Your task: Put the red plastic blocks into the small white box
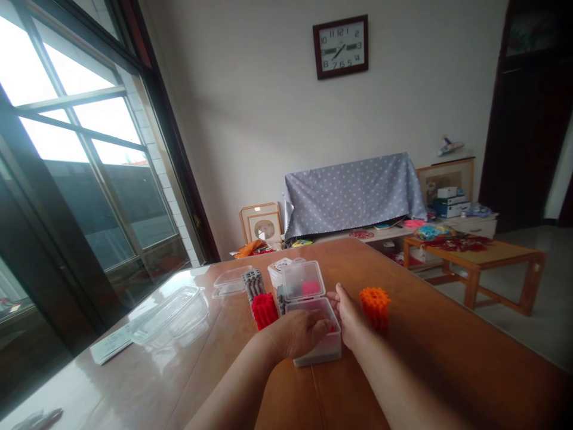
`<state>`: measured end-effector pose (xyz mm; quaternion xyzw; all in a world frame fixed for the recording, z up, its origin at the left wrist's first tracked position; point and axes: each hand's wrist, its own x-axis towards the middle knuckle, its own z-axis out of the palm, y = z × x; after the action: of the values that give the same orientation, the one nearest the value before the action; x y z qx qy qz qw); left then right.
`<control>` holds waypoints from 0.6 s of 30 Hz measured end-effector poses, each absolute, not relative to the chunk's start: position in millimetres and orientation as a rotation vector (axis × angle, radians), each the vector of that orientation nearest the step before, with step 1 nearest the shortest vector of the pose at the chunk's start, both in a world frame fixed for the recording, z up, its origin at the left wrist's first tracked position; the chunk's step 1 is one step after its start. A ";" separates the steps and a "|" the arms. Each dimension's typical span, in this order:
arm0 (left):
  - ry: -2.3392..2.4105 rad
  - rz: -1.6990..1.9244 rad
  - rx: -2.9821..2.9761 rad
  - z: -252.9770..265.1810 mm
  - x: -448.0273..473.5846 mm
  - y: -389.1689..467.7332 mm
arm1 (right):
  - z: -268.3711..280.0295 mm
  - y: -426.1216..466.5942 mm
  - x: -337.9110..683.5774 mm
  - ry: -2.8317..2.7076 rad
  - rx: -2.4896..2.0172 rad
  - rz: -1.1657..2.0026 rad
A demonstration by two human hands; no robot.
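A clear plastic box [319,353] stands on the table with its hinged lid [303,280] raised. My left hand [301,329] reaches over the box, fingers bent down into it; the fingertips are mostly hidden. A bit of red shows beside its thumb, too small to name. My right hand [347,313] is at the box's right edge, thumb up and fingers apart; whether it touches the box is unclear. Left of the box stand a bundle of red toothed plastic pieces [265,311] and a grey bundle [254,283]. An orange bundle [375,307] stands right of my right hand.
Clear plastic containers [172,310] and a flat clear lid [230,279] lie on the left of the wooden table [224,382], near a paper booklet [111,344]. Behind the open lid is a white printed card or box [278,269]. A low wooden table [505,254] stands farther right.
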<state>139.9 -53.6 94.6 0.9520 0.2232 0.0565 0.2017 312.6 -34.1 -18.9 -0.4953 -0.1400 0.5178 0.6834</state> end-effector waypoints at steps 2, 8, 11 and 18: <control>0.644 0.123 2.683 94.2 144.3 -52.6 | -17.8 -34.2 312.6 -0.307 -1.120 1.185; 0.670 0.102 2.692 91.0 150.6 -46.4 | -13.4 -35.4 312.1 -0.309 -1.113 1.232; 0.697 0.102 2.684 90.8 151.3 -45.2 | -12.2 -35.9 311.3 -0.308 -1.107 1.245; 0.701 0.391 2.513 95.9 139.1 -49.4 | -11.6 -37.9 310.5 -0.319 -1.090 1.220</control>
<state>139.1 -49.4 95.9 0.9225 0.2574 0.1436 0.2492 310.5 -37.9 -11.6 -0.4841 -0.1415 0.5418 0.6724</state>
